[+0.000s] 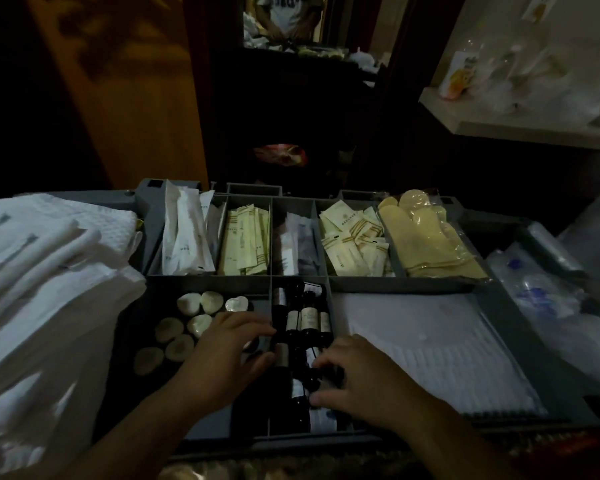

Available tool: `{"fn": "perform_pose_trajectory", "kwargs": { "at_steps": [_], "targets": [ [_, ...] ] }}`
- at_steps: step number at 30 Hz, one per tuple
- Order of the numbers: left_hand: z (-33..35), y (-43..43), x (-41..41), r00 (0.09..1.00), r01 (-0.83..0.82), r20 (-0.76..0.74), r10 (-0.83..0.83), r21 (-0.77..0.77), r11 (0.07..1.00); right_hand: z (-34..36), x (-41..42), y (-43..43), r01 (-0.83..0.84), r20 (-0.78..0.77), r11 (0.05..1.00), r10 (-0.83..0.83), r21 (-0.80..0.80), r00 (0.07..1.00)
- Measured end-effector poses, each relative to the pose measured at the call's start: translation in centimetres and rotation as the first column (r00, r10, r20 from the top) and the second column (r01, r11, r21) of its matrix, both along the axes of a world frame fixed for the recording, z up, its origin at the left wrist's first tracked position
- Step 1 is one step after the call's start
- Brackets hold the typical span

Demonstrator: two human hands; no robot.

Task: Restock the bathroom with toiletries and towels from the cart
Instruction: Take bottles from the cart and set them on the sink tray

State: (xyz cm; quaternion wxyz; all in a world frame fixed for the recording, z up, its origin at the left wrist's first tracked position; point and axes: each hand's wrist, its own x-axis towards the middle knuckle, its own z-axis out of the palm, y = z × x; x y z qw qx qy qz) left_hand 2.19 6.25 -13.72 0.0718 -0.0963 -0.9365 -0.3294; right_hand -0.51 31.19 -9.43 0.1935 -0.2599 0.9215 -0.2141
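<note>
Bottles [309,318], small and dark with pale labels, lie packed in a narrow middle compartment at the front of the grey cart [510,334] tray. The head view is dim.

The left hand [229,355] reaches across from the soap side. Its fingers and thumb close round one of the bottles near the divider. The right hand [364,379] sits nearer the front edge of the same compartment. Its fingers are curled down onto the bottles and its thumb is pressed against one below, so it grips there too. Which bottle it has I cannot tell in the dark.

Just left of the bottles, round wrapped soaps [201,306] lie loose in a dark compartment. To the right lies a flat stack of white sheets [430,344].

The back row holds, from left to right:
- long white sleeves [184,237]
- cream sachets [243,237]
- a dim compartment with something pale in it
- cream packets [354,237]
- yellow gloves [426,237] in a clear bag

Folded white towels [49,258] are piled on the left of the cart, touching the tray's edge. On the right lies clear plastic wrap [534,292] with blue marks, too blurred to read. Above it a pale shelf [499,128] carries more blurred clear packaging.
</note>
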Motion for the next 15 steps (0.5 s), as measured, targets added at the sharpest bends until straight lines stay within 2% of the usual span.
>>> {"fn": "perform_pose_trajectory", "kwargs": {
  "at_steps": [4, 7, 8, 10, 12, 15],
  "targets": [
    [-0.2, -0.2, 0.2, 0.999, -0.004, 0.037, 0.003, 0.013, 1.0, -0.8, -0.2, -0.1, -0.011, -0.05, 1.0, 0.012, 0.012, 0.999],
    [-0.3, -0.1, 0.3, 1.0, -0.006, 0.009, 0.006, -0.002, 1.0, -1.2, -0.1, -0.2, -0.036, -0.076, 0.999, 0.037, 0.015, 0.996],
    [-0.3, -0.1, 0.3, 1.0, 0.003, -0.002, -0.003, -0.008, 1.0, -1.1, -0.1, -0.1, -0.02, -0.07, 1.0, 0.019, -0.015, 0.997],
    [-0.1, 0.1, 0.3, 1.0, 0.018, -0.021, -0.018, -0.019, 1.0, -0.5, -0.2, 0.1, 0.114, 0.006, 0.979, -0.114, -0.167, 0.993],
    [0.8, 0.7, 0.1, 0.999, 0.013, -0.034, -0.017, -0.105, 0.994, 0.1, -0.6, 0.5, 0.288, 0.13, 0.891, -0.258, -0.351, 0.957],
    [2.3, 2.6, -0.4, 0.997, 0.026, 0.072, 0.004, -0.401, 0.916, 0.1, -1.8, 1.6, 0.414, 0.164, 0.783, -0.384, -0.464, 0.909]
  ]
}}
